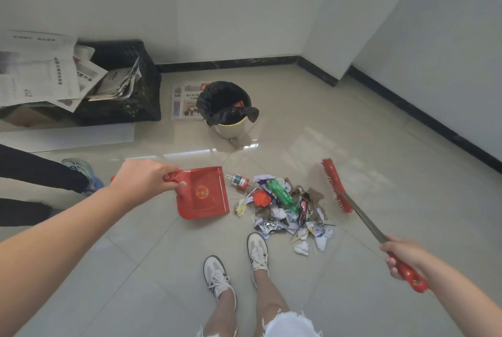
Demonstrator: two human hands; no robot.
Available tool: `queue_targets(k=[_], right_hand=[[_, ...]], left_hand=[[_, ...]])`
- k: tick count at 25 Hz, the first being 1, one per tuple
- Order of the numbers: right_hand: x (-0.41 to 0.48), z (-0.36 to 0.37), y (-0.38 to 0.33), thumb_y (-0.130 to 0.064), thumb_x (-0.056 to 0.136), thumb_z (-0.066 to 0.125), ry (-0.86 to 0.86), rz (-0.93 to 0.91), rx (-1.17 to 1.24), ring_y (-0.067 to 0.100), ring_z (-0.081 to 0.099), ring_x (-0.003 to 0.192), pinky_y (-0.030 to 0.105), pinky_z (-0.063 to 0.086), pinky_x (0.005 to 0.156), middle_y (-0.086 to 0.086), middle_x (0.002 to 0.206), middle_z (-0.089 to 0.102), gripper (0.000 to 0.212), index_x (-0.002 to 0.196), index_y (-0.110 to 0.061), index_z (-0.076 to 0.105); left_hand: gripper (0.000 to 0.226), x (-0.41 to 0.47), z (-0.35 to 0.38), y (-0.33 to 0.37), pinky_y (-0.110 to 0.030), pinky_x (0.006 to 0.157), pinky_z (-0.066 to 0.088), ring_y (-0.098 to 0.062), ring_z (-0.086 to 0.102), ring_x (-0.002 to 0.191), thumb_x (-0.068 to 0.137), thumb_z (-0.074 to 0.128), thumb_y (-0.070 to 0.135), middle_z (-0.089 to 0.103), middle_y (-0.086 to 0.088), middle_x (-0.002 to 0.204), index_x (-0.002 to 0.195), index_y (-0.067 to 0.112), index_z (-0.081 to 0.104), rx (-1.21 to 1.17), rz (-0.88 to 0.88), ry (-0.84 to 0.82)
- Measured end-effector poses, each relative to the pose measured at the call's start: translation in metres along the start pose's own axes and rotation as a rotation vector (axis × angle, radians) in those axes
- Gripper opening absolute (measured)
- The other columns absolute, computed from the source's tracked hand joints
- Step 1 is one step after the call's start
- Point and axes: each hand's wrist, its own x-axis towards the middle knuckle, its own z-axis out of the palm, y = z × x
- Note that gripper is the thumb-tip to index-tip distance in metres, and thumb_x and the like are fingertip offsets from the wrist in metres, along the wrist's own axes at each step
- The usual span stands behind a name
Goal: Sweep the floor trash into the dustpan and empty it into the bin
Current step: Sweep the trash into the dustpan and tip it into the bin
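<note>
Red plastic fills both grips: the left hand (144,177) curls tightly round the handle of a red dustpan (202,192), thumb on top, holding the pan low over the floor (135,268) with its open lip turned right toward the trash pile (285,206); whether the pan touches the tiles I cannot tell. The right hand (404,258) is closed round the red grip at the near end of a long brush (362,215), whose metal shaft slants away to a red bristle head (336,187) just right of the pile and tilted, bristles facing the litter. The pile lies between pan and brush head, loose and mixed: torn white paper, crumpled foil (270,226), a green plastic bottle (282,194), an orange-red crumpled piece (262,198) and dark wrappers. A small bottle (239,181) lies on its side just beside the pan's far lip. The bin (229,130), a pale bucket lined with a black bag, stands farther off, beyond the pan, with a newspaper (184,100) on the floor at its left. Far left, a black crate (130,103) holds more newspapers. The person's two white shoes (217,277) stand near the pile's near edge, and another person's dark-trousered legs (40,173) enter from the left.
</note>
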Motion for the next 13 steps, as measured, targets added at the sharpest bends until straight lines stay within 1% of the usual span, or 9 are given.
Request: queue_targets(k=[3,5,6,7,9,10,11,13], right_hand=[[0.011,0.017,0.028,0.004,0.096,0.038,0.035,0.073,0.046,0.008,0.033,0.020,0.013,0.035,0.033,0.007,0.050,0.035,0.018,0.095,-0.014,0.043],[0.021,0.030,0.040,0.000,0.096,0.039,0.005,0.150,0.154,0.008,0.035,0.020,0.011,0.033,0.032,0.006,0.045,0.038,0.016,0.085,-0.011,0.041],[0.025,0.036,0.041,-0.002,0.096,0.038,-0.011,0.183,0.224,0.008,0.035,0.020,0.010,0.032,0.030,0.005,0.044,0.039,0.018,0.080,-0.010,0.040],[0.028,0.043,0.039,-0.002,0.096,0.038,-0.023,0.203,0.293,0.007,0.035,0.020,0.011,0.031,0.027,0.005,0.044,0.039,0.021,0.076,-0.008,0.039],[0.030,0.057,0.035,-0.002,0.095,0.038,-0.046,0.224,0.405,0.006,0.036,0.021,0.011,0.031,0.026,0.004,0.049,0.040,0.022,0.074,-0.008,0.039],[0.029,0.064,0.034,-0.002,0.095,0.038,-0.049,0.224,0.420,0.006,0.036,0.021,0.010,0.031,0.026,0.005,0.053,0.039,0.022,0.074,-0.008,0.039],[0.029,0.071,0.034,-0.001,0.094,0.039,-0.046,0.220,0.427,0.005,0.036,0.021,0.011,0.031,0.026,0.005,0.056,0.039,0.021,0.074,-0.008,0.039],[0.025,0.085,0.035,0.001,0.093,0.040,-0.029,0.201,0.427,0.006,0.036,0.023,0.011,0.031,0.027,0.006,0.059,0.039,0.019,0.077,-0.009,0.040]], left_hand=[[0.044,0.014,0.004,-0.003,-0.029,0.059,0.050,-0.013,0.067,0.075,0.079,0.051,0.072,0.069,0.010,0.075,0.092,0.033,0.067,-0.011,0.060,0.038],[0.039,0.027,0.001,-0.005,-0.025,0.058,0.046,-0.017,0.068,0.080,0.079,0.056,0.069,0.071,0.008,0.077,0.096,0.036,0.070,-0.043,0.105,0.065],[0.040,0.033,0.000,-0.006,-0.025,0.058,0.044,-0.018,0.068,0.081,0.079,0.056,0.069,0.071,0.008,0.078,0.098,0.036,0.070,-0.040,0.124,0.060],[0.045,0.039,0.000,-0.008,-0.025,0.058,0.043,-0.018,0.067,0.080,0.079,0.051,0.072,0.071,0.008,0.077,0.097,0.036,0.070,-0.021,0.147,0.053],[0.063,0.052,0.002,-0.009,-0.026,0.057,0.046,-0.017,0.065,0.074,0.074,0.031,0.081,0.069,0.008,0.073,0.093,0.033,0.067,0.018,0.225,0.076],[0.070,0.057,0.002,-0.007,-0.027,0.057,0.046,-0.017,0.064,0.071,0.070,0.023,0.081,0.068,0.008,0.071,0.092,0.031,0.067,0.028,0.268,0.077],[0.071,0.062,0.001,-0.002,-0.027,0.057,0.047,-0.016,0.064,0.069,0.069,0.021,0.081,0.067,0.008,0.070,0.091,0.030,0.066,0.037,0.311,0.064],[0.061,0.068,-0.004,0.016,-0.027,0.057,0.047,-0.016,0.062,0.068,0.076,0.033,0.079,0.066,0.008,0.070,0.089,0.030,0.066,0.050,0.381,0.027]])
